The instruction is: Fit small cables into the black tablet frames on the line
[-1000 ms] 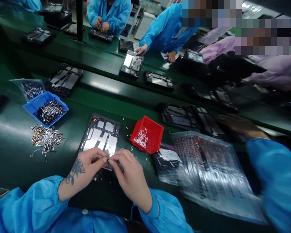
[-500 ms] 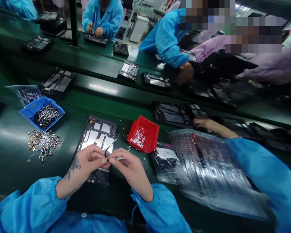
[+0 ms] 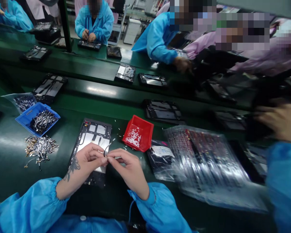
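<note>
Between my two hands is a short thin cable (image 3: 105,149), dark and curved, with a pale upper end. My left hand (image 3: 88,158) pinches its lower end between thumb and fingers. My right hand (image 3: 127,165) is closed on the same end, its fingertips touching the left ones. Under the hands lies an opened tablet-like device (image 3: 90,134) with silver panels and a black frame; my hands hide part of its lower half. A red bin (image 3: 149,129) holding small white strips stands just beyond my right hand.
At left are a blue bin (image 3: 24,121) of cables, a loose cable pile (image 3: 40,147) and a plastic bag (image 3: 20,101). Right of the red bin lie a labelled bag (image 3: 161,153) and a large clear bag (image 3: 208,161) of parts. A co-worker's hand (image 3: 283,119) is at far right; devices line the belt.
The co-worker's arm at right has moved away to the right, along with a device from the near row. My hands stay together on the cable; the view has shifted slightly.
</note>
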Tool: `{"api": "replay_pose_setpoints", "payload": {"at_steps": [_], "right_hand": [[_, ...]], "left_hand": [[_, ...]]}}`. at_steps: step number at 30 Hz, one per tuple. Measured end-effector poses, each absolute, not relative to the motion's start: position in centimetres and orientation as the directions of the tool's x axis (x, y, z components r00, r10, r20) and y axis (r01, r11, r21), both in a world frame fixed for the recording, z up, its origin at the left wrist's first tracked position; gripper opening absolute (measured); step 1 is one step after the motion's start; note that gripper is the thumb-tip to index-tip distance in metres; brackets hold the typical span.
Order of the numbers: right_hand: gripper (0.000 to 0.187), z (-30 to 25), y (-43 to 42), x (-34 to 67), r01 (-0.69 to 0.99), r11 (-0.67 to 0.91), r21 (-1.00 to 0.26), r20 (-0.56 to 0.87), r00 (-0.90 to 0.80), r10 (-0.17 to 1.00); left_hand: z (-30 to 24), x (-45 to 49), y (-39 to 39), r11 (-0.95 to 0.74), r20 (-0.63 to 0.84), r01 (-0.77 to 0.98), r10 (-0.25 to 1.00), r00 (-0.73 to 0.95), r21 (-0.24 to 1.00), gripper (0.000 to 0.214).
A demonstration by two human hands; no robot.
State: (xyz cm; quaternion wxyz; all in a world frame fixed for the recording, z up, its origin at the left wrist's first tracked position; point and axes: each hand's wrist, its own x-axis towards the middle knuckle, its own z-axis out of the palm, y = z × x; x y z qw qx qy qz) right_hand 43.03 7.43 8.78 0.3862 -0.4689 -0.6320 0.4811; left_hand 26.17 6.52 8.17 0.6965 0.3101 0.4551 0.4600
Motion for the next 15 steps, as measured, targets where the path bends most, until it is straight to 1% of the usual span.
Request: {"api": "replay_pose_setpoints", "payload": {"at_steps": [2,5,7,10,13,14,15], "right_hand": [[0.018,9.3,7.7,43.6,0.211,0.065,-0.975,0.009,-0.257,0.966],[0.026,10.1,8.9,45.1,0.152,-0.038,-0.988,-0.073,-0.230,0.970],[0.033,10.7,10.4,46.4,0.079,-0.110,-0.991,-0.122,-0.157,0.980],[0.032,11.4,12.7,48.4,0.010,-0.132,-0.991,-0.133,-0.024,0.991],[0.032,11.4,14.4,50.3,0.057,-0.120,-0.991,-0.120,0.004,0.993],[0.032,11.4,14.7,50.9,0.086,-0.120,-0.989,-0.121,-0.003,0.993],[0.033,11.3,15.1,51.4,0.116,-0.117,-0.986,-0.119,-0.009,0.993]], "left_hand": [[8.4,26.7,6.9,0.355,-0.315,-0.330,0.934,0.170,0.874,0.031],[8.7,28.3,8.2,0.307,-0.259,-0.280,0.945,0.198,0.910,0.027],[8.8,29.7,9.4,0.263,-0.208,-0.243,0.951,0.229,0.934,0.026],[9.0,31.8,11.6,0.208,-0.141,-0.190,0.938,0.318,0.959,0.028],[9.3,33.5,13.8,0.199,-0.142,-0.073,0.870,0.472,0.977,0.044],[9.3,33.9,14.5,0.183,-0.145,-0.028,0.852,0.504,0.983,0.045],[9.3,34.2,15.1,0.154,-0.136,0.008,0.848,0.511,0.988,0.042]]}}
